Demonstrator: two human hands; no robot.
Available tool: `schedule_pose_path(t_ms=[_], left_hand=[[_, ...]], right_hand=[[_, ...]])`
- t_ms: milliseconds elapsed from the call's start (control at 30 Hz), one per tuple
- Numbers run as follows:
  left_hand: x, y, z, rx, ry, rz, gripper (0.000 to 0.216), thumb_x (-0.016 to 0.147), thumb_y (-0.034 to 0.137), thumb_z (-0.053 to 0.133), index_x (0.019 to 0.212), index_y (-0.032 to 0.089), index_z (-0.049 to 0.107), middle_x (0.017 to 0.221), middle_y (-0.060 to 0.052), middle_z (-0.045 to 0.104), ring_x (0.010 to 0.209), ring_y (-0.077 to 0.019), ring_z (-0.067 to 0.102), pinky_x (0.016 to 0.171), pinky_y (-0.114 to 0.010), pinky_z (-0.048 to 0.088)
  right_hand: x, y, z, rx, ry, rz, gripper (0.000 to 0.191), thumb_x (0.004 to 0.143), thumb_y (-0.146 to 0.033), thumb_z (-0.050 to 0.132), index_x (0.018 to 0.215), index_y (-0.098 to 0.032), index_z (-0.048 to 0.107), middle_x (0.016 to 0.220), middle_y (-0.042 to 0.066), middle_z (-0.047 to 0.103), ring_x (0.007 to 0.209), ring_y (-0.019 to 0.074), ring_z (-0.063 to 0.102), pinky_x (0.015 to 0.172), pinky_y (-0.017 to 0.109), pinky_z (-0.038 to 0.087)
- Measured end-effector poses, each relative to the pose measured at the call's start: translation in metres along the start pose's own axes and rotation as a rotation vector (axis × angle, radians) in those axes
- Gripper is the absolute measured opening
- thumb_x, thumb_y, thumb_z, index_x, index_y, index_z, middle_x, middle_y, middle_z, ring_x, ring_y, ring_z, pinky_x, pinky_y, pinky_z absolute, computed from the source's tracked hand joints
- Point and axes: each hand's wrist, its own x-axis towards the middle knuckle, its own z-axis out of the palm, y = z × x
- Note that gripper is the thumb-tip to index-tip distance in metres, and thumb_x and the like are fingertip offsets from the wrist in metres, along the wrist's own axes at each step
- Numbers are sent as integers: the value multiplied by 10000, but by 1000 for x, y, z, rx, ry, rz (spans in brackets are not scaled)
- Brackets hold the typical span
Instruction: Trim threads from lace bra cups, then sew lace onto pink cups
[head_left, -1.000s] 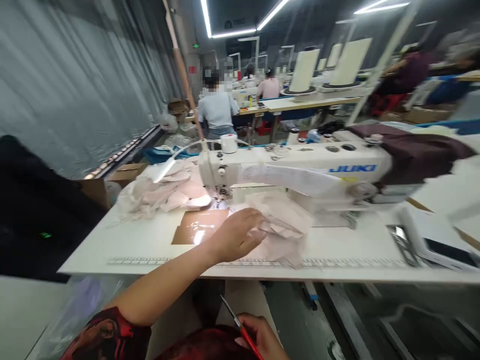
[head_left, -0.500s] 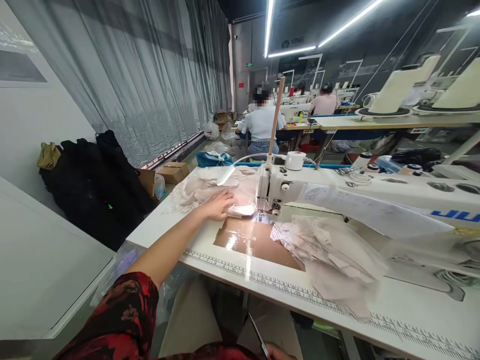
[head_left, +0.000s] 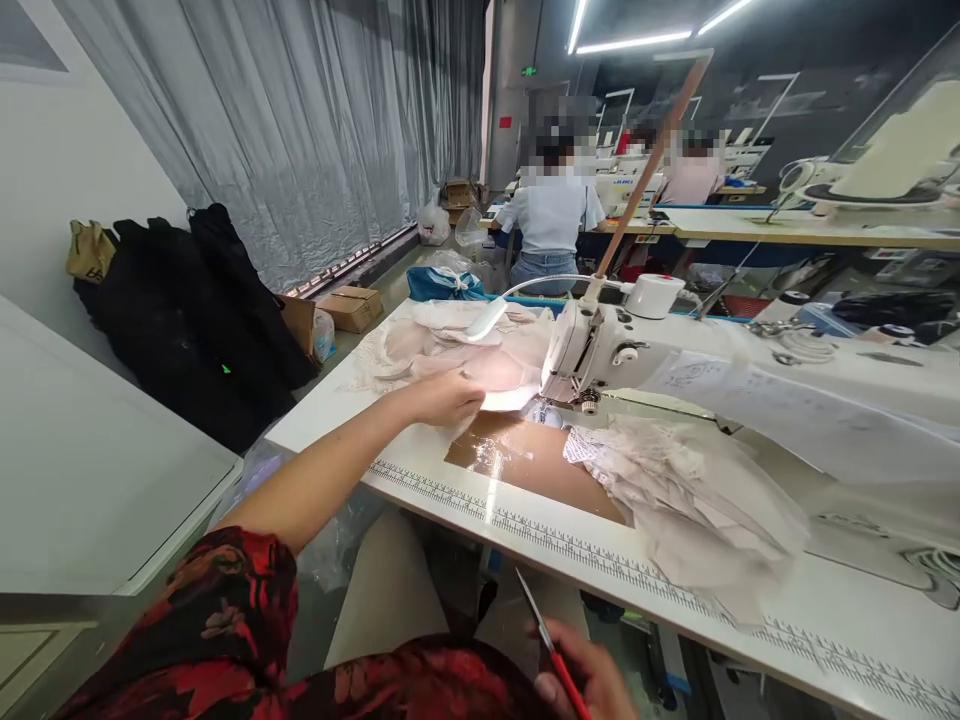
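At the left of the needle area, my left hand (head_left: 448, 397) is closed on the near edge of a pale pink sheer fabric (head_left: 502, 365). Most of that fabric lies bunched on the table beyond the hand. Low in the view, above my lap, my right hand (head_left: 589, 670) grips red-handled scissors (head_left: 551, 645), their pointed metal tip upward and to the left. The sewing machine (head_left: 574, 350) stands just right of my left hand, its lamp lighting the cloth. A second heap of pale lace-edged fabric (head_left: 690, 490) rests in front of the machine arm.
A brown glossy plate (head_left: 540, 465) is set in the white table (head_left: 322, 425), with a printed ruler (head_left: 525, 530) along the front edge. A slanted wooden rod (head_left: 649, 170) rises by the machine. Cardboard boxes (head_left: 349, 308) stand on the floor; a co-worker (head_left: 551, 220) sits ahead.
My left hand has drawn its fingers together and lifted the fabric edge. My right hand has come up further into view with the scissors. The view has shifted slightly.
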Motion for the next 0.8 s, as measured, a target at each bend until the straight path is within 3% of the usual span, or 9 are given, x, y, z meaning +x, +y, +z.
schedule_pose_path(t_ms=[67, 233, 333, 433, 533, 667, 800], left_hand=[[-20, 13, 11, -152, 60, -86, 261, 887, 307, 399, 723, 166, 545, 685, -9, 542, 632, -135, 466, 585, -251, 328], [-75, 45, 67, -876, 141, -504, 368, 832, 485, 482, 687, 147, 498, 571, 48, 371, 525, -79, 328, 495, -200, 242], [-105, 63, 90, -1113, 205, -642, 343, 803, 453, 488, 644, 150, 465, 541, 60, 328, 493, -65, 285, 471, -193, 223], [-127, 74, 96, -1184, 223, -674, 279, 771, 385, 482, 629, 145, 480, 525, 59, 332, 478, -61, 269, 450, -190, 207], [-141, 76, 100, -1171, 168, -619, 272, 769, 373, 505, 658, 126, 525, 551, 50, 365, 503, -62, 286, 454, -181, 221], [-156, 69, 109, -1145, 129, -519, 295, 828, 377, 506, 747, 106, 589, 632, 22, 465, 575, -76, 377, 514, -177, 307], [-166, 66, 116, -1121, 142, -497, 297, 863, 364, 511, 811, 98, 630, 691, -3, 555, 631, -92, 460, 582, -186, 365]], right_hand=[[10, -15, -9, -31, -134, -63, 459, 769, -509, 598, 1124, -221, 634, 622, 0, 475, 558, 186, 450, 533, 299, 381], [31, -45, -9, -51, -129, -79, 514, 792, -524, 581, 1181, -187, 598, 682, 15, 538, 625, 196, 494, 582, 298, 410], [37, -57, -1, -39, -182, -41, 491, 792, -509, 598, 1159, -183, 616, 764, 36, 600, 702, 218, 555, 661, 318, 462], [41, -66, 6, 4, -275, 12, 466, 800, -470, 616, 1167, -183, 607, 846, 47, 631, 794, 235, 586, 751, 335, 479], [47, -72, 13, 61, -370, 34, 429, 813, -418, 627, 1183, -205, 589, 944, 45, 638, 879, 234, 589, 805, 321, 473], [55, -77, 23, 24, -446, 43, 393, 816, -391, 638, 1162, -210, 591, 889, 27, 641, 866, 221, 591, 759, 290, 476], [62, -77, 32, -66, -437, -20, 373, 811, -386, 650, 1137, -211, 597, 906, 25, 662, 809, 200, 593, 734, 277, 477]])
